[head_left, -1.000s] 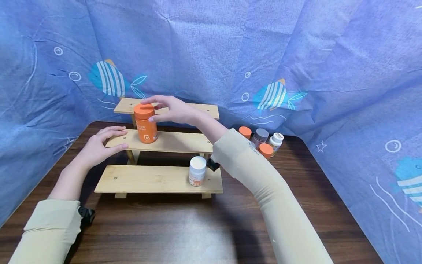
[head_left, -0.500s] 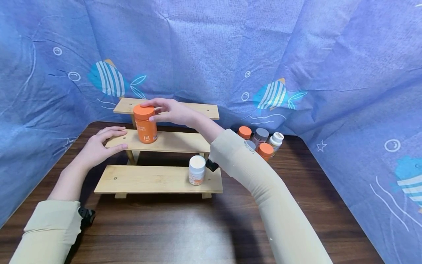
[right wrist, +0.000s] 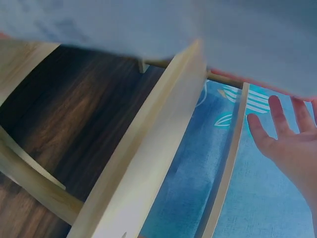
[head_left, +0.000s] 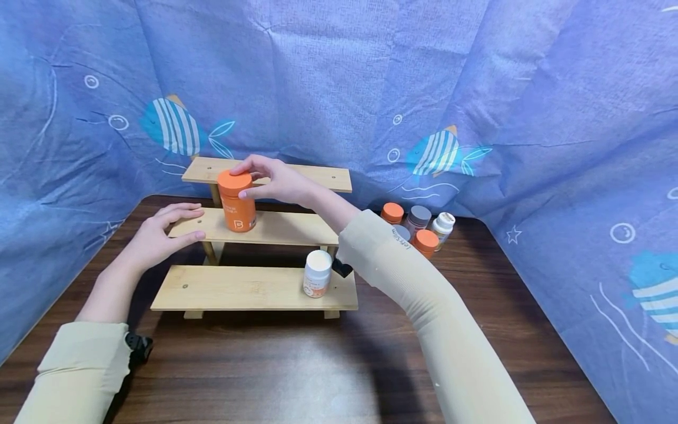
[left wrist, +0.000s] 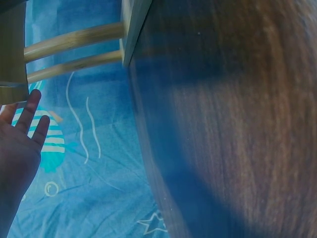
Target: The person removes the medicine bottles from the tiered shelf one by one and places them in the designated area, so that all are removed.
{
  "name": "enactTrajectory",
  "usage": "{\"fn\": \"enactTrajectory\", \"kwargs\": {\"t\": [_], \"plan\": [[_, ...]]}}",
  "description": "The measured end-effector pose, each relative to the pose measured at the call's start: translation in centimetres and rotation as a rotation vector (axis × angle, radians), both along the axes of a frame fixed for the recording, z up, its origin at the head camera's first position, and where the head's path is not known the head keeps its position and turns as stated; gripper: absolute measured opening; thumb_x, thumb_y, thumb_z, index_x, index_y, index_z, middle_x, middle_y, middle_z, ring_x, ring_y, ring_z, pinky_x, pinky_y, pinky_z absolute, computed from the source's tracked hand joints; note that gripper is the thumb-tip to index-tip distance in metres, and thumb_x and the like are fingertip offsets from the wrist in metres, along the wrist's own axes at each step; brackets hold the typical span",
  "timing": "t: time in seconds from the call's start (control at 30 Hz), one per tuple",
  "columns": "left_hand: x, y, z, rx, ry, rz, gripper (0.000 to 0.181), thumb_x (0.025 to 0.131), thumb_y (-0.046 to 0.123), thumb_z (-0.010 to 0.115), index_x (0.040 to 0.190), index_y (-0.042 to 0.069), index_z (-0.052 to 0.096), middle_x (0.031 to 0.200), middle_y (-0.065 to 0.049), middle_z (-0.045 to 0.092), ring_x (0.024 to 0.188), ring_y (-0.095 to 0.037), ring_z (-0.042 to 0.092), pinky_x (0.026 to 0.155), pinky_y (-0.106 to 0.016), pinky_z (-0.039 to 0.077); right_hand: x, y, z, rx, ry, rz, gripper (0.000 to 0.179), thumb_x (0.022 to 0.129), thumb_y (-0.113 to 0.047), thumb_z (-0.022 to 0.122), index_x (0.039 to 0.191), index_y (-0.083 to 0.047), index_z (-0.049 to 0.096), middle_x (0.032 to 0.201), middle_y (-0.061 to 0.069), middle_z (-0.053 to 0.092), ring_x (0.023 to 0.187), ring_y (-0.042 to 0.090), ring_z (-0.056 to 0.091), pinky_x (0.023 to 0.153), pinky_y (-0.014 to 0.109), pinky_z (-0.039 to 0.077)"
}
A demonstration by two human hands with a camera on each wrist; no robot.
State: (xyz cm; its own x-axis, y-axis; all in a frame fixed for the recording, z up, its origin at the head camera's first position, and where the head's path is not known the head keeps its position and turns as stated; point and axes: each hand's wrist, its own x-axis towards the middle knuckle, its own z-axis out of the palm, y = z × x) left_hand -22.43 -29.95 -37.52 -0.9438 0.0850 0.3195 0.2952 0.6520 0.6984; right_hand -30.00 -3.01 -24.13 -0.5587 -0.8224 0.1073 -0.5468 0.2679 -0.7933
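In the head view, my right hand (head_left: 278,179) grips an orange pill bottle (head_left: 236,203) at its lid, thumb on the near side. The bottle stands upright near the left end of the middle shelf (head_left: 291,227) of a wooden three-tier rack. My left hand (head_left: 159,235) rests against that shelf's left end, fingers fairly straight. From the left wrist, the left hand's fingers (left wrist: 30,110) reach the shelf's edge. The right wrist view shows the right hand (right wrist: 292,134) past the shelves, the bottle out of sight there.
A white pill bottle (head_left: 317,274) stands at the right end of the bottom shelf (head_left: 238,288), close to the right wrist. Several more bottles, among them a white one (head_left: 442,227), stand on the dark wooden table (head_left: 275,371) to the right. A blue fish-print cloth (head_left: 339,76) hangs behind.
The orange bottle has shifted slightly to the right, and a little toward the front, with my right hand on it. My left hand has stayed at the shelf's end.
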Motion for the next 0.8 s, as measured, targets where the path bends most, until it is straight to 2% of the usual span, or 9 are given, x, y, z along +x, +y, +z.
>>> {"fn": "enactTrajectory", "kwargs": {"t": [0.13,0.4,0.63,0.8], "plan": [[0.0,0.0,0.0,0.002,0.004,-0.001,0.051,0.081,0.027,0.075,0.128,0.013,0.06,0.139,-0.01,0.046,0.134,-0.032,0.032,0.107,-0.058,0.025,1.1,0.6,1.0,0.011,0.021,-0.003,0.042,0.087,-0.01,0.068,0.125,-0.002,0.053,0.13,0.008,0.054,0.121,0.014,0.049,0.103,0.021,0.035],[0.0,0.1,-0.1,0.011,0.021,-0.005,0.05,0.081,0.025,0.076,0.127,0.014,0.061,0.139,-0.008,0.048,0.134,-0.028,0.033,0.11,-0.052,0.023,1.2,1.7,1.4,-0.028,-0.013,-0.057,0.043,0.088,-0.014,0.067,0.128,-0.007,0.053,0.129,0.005,0.056,0.119,0.011,0.05,0.101,0.02,0.037],[0.2,0.1,-0.2,0.004,0.038,0.006,0.049,0.081,0.025,0.076,0.127,0.016,0.061,0.138,-0.007,0.048,0.134,-0.02,0.034,0.111,-0.036,0.024,1.6,3.0,1.9,-0.077,-0.022,-0.054,0.043,0.087,-0.015,0.067,0.127,-0.007,0.053,0.128,0.004,0.056,0.119,0.009,0.049,0.102,0.022,0.037],[0.4,0.3,-0.3,-0.007,0.028,0.019,0.05,0.082,0.028,0.075,0.128,0.016,0.06,0.139,-0.007,0.048,0.134,-0.018,0.034,0.11,-0.038,0.026,2.0,4.2,2.1,-0.091,-0.004,-0.062,0.043,0.087,-0.015,0.068,0.127,-0.007,0.054,0.127,0.003,0.057,0.119,0.008,0.049,0.101,0.021,0.037]]}}
